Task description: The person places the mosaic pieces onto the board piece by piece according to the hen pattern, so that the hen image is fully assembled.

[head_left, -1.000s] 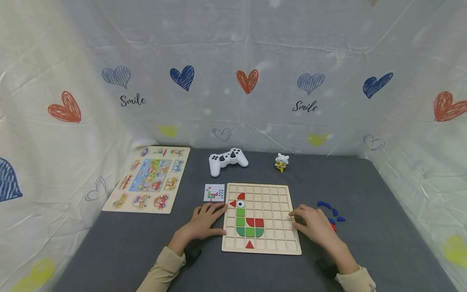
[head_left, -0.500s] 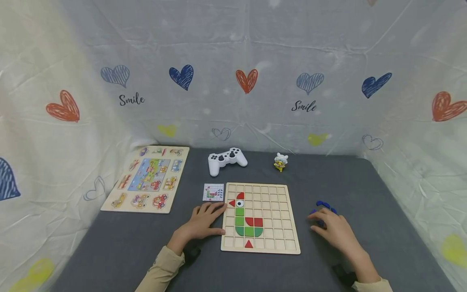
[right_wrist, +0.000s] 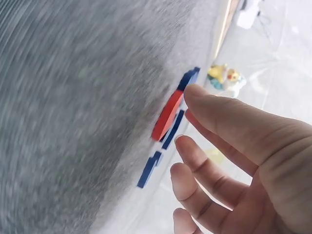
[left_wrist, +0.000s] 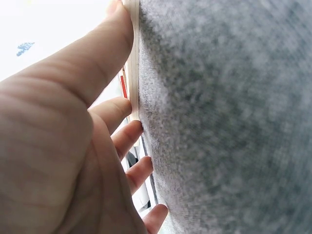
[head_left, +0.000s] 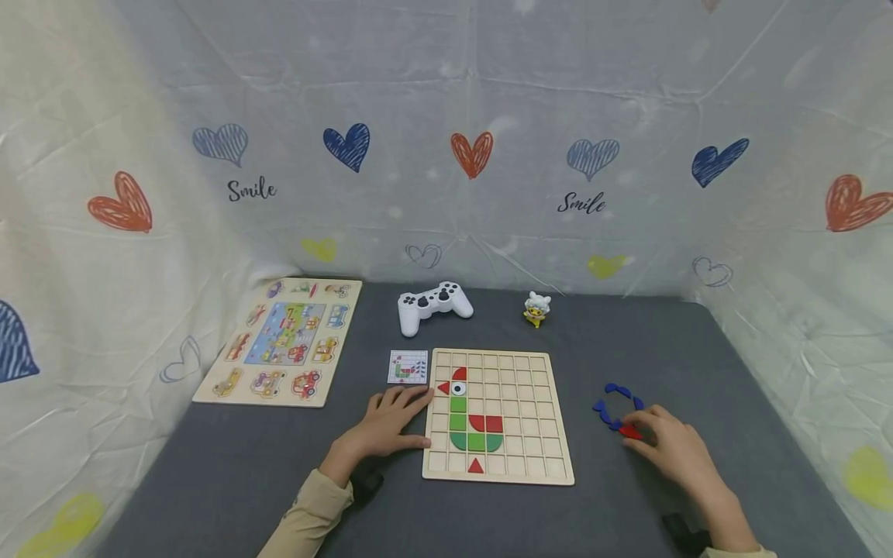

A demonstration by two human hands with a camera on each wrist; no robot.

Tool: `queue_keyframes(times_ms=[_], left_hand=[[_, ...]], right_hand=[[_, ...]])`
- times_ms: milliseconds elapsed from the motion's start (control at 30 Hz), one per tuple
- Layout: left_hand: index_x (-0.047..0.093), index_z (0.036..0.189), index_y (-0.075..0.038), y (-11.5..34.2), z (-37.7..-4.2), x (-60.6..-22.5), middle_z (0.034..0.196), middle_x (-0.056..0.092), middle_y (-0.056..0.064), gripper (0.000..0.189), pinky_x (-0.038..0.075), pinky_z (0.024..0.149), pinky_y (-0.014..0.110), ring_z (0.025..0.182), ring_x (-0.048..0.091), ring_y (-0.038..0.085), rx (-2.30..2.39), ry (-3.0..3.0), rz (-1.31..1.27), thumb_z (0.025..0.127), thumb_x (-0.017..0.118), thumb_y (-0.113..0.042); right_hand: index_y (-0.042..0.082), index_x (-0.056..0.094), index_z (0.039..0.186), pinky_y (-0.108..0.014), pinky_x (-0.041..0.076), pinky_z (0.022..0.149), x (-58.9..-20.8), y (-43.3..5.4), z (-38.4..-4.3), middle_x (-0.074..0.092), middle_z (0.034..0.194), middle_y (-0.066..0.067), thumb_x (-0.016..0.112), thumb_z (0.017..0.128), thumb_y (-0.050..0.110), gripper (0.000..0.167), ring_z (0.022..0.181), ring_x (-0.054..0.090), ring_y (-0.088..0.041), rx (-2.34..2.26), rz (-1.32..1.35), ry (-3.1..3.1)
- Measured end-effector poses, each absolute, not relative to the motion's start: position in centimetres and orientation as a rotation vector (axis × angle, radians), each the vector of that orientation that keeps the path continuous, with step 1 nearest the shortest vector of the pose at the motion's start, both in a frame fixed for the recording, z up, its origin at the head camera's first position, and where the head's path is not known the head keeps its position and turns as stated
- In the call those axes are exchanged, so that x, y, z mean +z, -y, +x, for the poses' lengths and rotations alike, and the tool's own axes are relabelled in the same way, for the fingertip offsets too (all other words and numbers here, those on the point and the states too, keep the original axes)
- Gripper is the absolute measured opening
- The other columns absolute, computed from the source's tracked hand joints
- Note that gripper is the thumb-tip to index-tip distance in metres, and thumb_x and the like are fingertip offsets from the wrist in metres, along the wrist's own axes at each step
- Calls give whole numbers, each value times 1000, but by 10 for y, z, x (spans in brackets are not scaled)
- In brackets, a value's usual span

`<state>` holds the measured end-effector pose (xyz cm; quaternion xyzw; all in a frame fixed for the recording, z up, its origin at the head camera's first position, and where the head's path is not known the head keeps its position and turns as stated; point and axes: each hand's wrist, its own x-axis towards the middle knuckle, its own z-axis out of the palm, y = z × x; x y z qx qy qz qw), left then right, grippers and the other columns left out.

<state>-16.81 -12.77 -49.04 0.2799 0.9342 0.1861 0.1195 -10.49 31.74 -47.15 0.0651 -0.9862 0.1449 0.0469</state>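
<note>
My left hand (head_left: 384,426) rests beside the wooden grid board (head_left: 530,422), thumb and fingertips at its left edge. In the left wrist view, its spread fingers (left_wrist: 127,136) line up along the board's rim. Red, green and eye-printed pieces form a bird-like shape on the board. Right of it, my right hand (head_left: 673,446) pinches a small red piece (head_left: 631,432) between thumb and index finger, low at the dark cloth. The right wrist view shows the thumb tip against one end of the red piece (right_wrist: 168,114). Several blue pieces (head_left: 621,390) lie in a loose ring beside it.
A small pattern card (head_left: 408,366) lies by the board's upper left corner. Further back are a white game controller (head_left: 436,304) and a little figurine (head_left: 536,308). A vehicle picture puzzle (head_left: 289,333) lies at the left. A printed curtain (head_left: 516,201) hangs behind the table.
My right hand has left the board's right edge, moved right over the blue pieces, and come down at the red piece. My left hand stays at the board's left edge.
</note>
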Motion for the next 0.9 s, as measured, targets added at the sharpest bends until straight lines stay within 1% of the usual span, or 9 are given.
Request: queue_keyframes(times_ms=[267, 467, 633, 900], left_hand=[[31, 146, -17, 128, -167, -488, 146, 31, 6, 78, 18, 101, 61, 129, 26, 35, 542, -2725, 818, 83, 62, -51], [31, 147, -17, 128, -167, -487, 146, 31, 7, 78, 18, 100, 61, 129, 26, 35, 539, -2729, 831, 83, 61, -51], [31, 146, -17, 128, -167, -485, 146, 31, 7, 78, 18, 100, 61, 129, 26, 35, 546, -2727, 834, 83, 61, -51], [31, 146, -17, 127, -167, -487, 146, 31, 6, 78, 18, 101, 61, 129, 26, 35, 542, -2728, 822, 83, 61, -51]], right_hand=[[15, 68, 96, -33, 39, 52, -472, -323, -106, 56, 84, 0, 77, 72, 19, 26, 67, 52, -13, 423, 224, 3067], [18, 65, 87, -35, 42, 54, -474, -323, -104, 55, 82, 2, 77, 72, 17, 19, 68, 53, -13, 425, 213, 3079], [18, 64, 83, -33, 42, 55, -474, -323, -103, 58, 82, 3, 77, 73, 14, 16, 67, 54, -12, 470, 230, 3096], [21, 66, 83, -27, 38, 54, -473, -318, -99, 57, 80, 6, 77, 73, 15, 16, 63, 48, -5, 500, 239, 3086]])
